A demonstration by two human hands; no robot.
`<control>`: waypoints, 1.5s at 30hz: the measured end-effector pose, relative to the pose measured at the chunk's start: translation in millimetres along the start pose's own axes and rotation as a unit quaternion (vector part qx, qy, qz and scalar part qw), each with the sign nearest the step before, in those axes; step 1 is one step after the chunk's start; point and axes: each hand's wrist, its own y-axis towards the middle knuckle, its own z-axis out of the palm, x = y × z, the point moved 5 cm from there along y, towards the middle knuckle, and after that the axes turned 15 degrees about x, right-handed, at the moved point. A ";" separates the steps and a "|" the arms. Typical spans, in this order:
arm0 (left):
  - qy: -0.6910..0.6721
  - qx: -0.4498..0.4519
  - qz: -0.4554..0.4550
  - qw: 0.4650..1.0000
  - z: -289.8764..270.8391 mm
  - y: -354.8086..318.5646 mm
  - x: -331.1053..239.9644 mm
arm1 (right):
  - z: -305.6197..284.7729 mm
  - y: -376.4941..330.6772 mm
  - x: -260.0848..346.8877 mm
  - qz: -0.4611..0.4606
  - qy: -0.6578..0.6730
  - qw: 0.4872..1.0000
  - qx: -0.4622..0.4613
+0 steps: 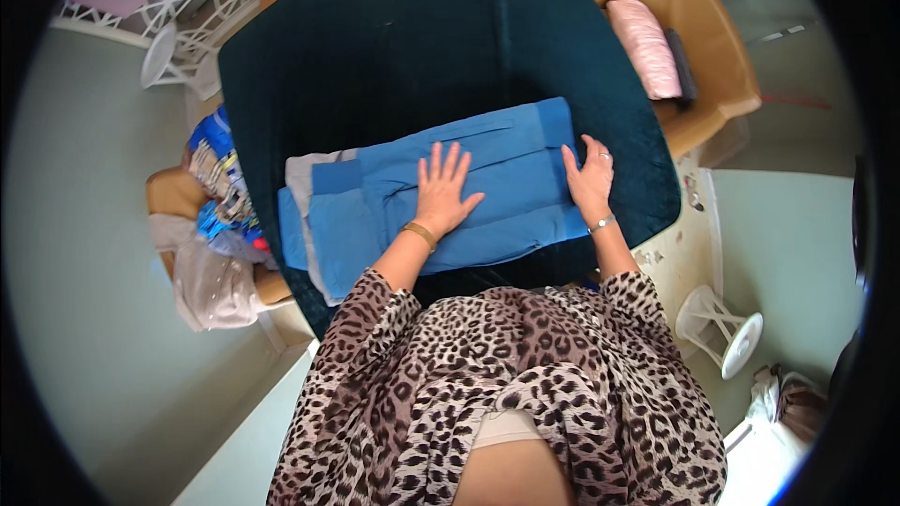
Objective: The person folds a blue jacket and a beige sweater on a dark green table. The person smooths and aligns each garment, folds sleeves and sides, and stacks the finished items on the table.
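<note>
A folded blue garment (511, 211), with ribbed bands at its right end and upper left, lies across the near part of a dark green velvety tablecloth (412, 47). Grey fabric (302, 183) shows between its layers at the left end. My left hand (444, 199) rests flat on the middle of the blue cloth, fingers spread, holding nothing. At the right end, my right hand (591, 183) is beside the garment's edge, thumb and fingers apart. Whether its thumb touches the ribbed band I cannot tell.
Tan plastic chairs surround the table; the far-right chair (727, 66) holds a shiny pink roll (644, 47) and something dark. On the left, a chair carries colourful packages (220, 173) and a beige cloth (211, 276). A white stool (717, 330) stands low on the right.
</note>
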 end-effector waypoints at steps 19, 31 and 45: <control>-0.225 -0.255 -0.422 0.840 -1.2 -262.3 240.7 | 128.3 -129.5 332.9 -0.486 0.018 0.806 0.336; -0.499 -0.207 -0.463 0.703 2.3 -272.9 264.3 | 152.1 -139.2 297.1 -0.459 -0.002 0.789 0.408; -0.493 -0.148 -0.269 0.814 -100.4 -240.0 152.3 | 161.1 -131.2 279.8 -0.433 0.254 0.741 0.446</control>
